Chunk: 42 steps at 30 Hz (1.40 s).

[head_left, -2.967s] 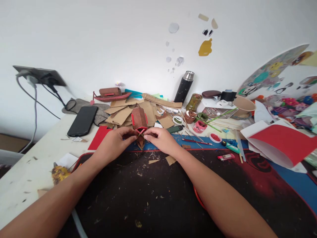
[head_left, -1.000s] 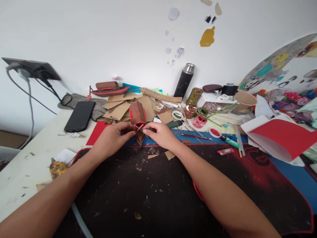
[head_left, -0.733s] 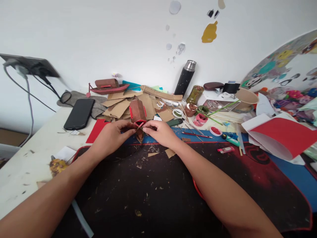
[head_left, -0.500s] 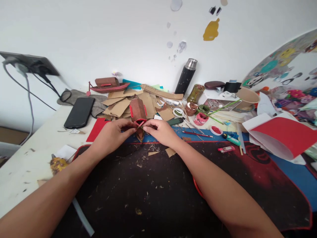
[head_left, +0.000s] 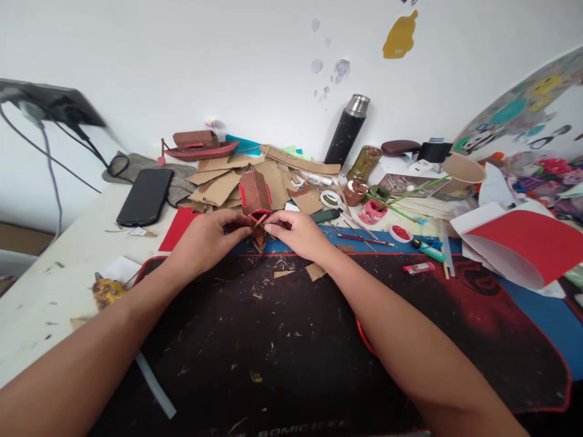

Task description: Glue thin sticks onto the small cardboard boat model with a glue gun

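A small brown model boat (head_left: 255, 189) with a rounded cabin and red trim points toward me at the mat's far edge. At the near end of its cabin, my left hand (head_left: 204, 244) and my right hand (head_left: 297, 241) meet from either side, fingers closed in a pinch. Between the fingertips shows a short thin stick (head_left: 258, 222), slanting across the cabin opening. The boat's pointed tip (head_left: 259, 245) sticks out below the fingers. Whether the fingertips also press on the boat's sides cannot be made out.
Behind the boat lie cardboard scraps (head_left: 212, 189) and another model boat (head_left: 200, 145). A black flask (head_left: 345, 133), open paint pots (head_left: 372, 211) and a paintbrush (head_left: 364, 240) stand or lie to the right. Left are a phone (head_left: 144, 197) and red paper (head_left: 178, 229).
The view has tilted down slightly, so things sit a little higher in the picture. Both hands keep their pinch at the boat's near end, with the stick between them.
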Motion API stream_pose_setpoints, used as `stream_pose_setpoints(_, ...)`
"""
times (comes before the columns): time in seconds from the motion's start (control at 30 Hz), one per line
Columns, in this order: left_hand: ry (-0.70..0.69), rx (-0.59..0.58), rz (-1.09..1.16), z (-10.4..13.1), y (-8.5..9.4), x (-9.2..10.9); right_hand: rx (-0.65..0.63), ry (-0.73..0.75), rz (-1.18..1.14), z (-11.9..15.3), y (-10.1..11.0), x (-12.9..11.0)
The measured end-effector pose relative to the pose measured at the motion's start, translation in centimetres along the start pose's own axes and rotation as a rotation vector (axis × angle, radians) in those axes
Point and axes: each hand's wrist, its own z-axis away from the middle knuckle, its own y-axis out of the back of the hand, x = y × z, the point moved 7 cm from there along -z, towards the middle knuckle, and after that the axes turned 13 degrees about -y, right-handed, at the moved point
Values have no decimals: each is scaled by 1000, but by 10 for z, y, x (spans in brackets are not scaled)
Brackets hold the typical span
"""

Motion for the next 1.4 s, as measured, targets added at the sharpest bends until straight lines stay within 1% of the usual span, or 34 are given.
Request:
stream_pose_setpoints(0.4,-33,9,-37,0,1,3,-1,-59,-17,-3,0,4)
stream_pose_setpoints(0.7,-19,7,-45,0,1,3,-14,-31,-45,-3,0,5)
stream_pose_setpoints(0.9,-13,-3,-39,0,1,3,-7,-58,-34,-3,-1,7)
stream_pose_setpoints(1.4,-15,4,-29,0,0,3,-5,-23,-33,-3,-1,6)
